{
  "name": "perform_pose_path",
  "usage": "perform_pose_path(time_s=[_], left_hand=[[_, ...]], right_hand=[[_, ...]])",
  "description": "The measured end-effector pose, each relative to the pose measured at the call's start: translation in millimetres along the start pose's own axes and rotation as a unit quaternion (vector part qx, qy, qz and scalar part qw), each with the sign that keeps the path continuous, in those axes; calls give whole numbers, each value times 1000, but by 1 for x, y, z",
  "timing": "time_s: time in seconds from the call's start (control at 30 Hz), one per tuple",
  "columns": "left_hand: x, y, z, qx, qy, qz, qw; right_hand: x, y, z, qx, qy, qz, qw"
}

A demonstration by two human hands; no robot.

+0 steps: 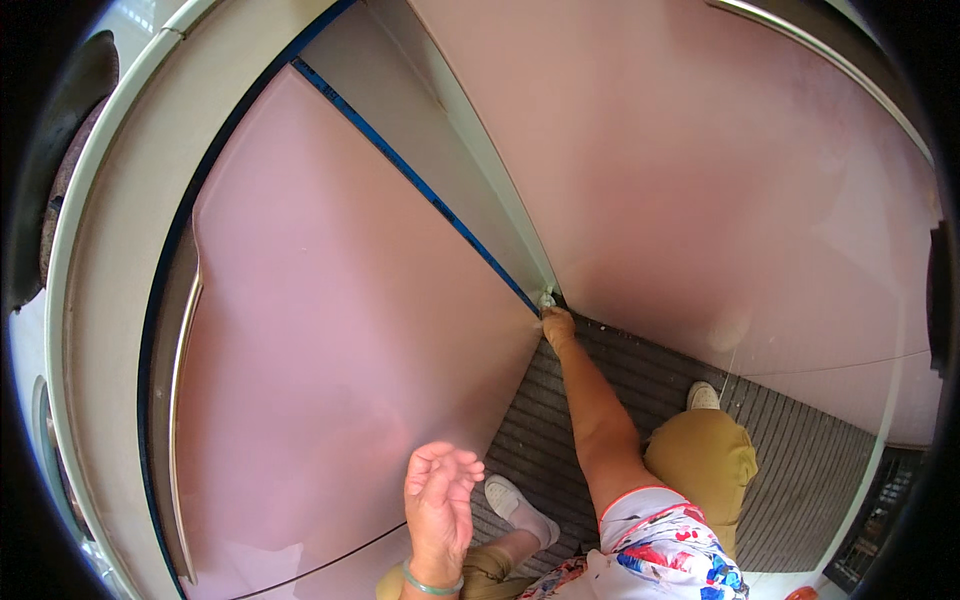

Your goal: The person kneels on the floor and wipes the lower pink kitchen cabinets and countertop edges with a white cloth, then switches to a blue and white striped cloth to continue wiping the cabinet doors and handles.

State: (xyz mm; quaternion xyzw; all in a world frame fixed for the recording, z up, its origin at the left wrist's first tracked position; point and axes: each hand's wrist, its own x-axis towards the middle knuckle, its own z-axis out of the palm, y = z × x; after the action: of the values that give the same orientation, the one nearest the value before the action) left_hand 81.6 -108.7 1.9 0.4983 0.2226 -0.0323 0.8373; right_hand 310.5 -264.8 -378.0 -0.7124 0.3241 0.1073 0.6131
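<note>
My right hand [557,328] reaches far down to a low corner between two glossy pink panels. Its fingers are closed around a crumpled white cloth-like piece [547,300], partly hidden by the hand. Just beside the fingers ends a long blue strip [420,184] bearing writing, which runs along the edge of the left pink panel [337,300]. Between that strip and the right pink panel [712,187] shows a pale recessed surface [390,82]. My left hand [442,487], with a pale green bangle at the wrist, is raised before the left panel, fingers loosely curled, holding nothing.
A dark ribbed mat [615,375] covers the floor under my white shoes [517,502]. At the left runs a metal trim [180,375] along the panel, with a pale curved frame [105,225] beyond. A dark rack-like thing [874,502] stands at lower right.
</note>
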Motion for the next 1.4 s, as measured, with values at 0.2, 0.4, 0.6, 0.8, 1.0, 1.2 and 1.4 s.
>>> perform_pose_path(time_s=[0.2, 0.4, 0.6, 0.8, 1.0, 1.2, 1.4], left_hand=[[-2, 0, 5, 10, -15, -4, 1000], [-16, -3, 17, 36, -18, -17, 999], [-15, -1, 19, 42, -7, -25, 999], [-17, -1, 3, 38, -1, -24, 999], [-22, 2, 13, 31, -31, -63, 997], [-27, 1, 22, 49, -26, -35, 998], [-34, -7, 42, 69, -53, -29, 996]], right_hand=[[-11, -9, -16, -214, 5, -108, 971], [-45, -15, -12, 129, 178, -13, 975], [-20, -27, 29, 380, 178, -51, 906], [-20, -25, -4, -45, 18, -105, 993], [-7, -20, 0, -131, 7, -40, 991], [2, 0, -4, 86, -70, -60, 992], [-15, -17, -32, -170, -72, -64, 981]])
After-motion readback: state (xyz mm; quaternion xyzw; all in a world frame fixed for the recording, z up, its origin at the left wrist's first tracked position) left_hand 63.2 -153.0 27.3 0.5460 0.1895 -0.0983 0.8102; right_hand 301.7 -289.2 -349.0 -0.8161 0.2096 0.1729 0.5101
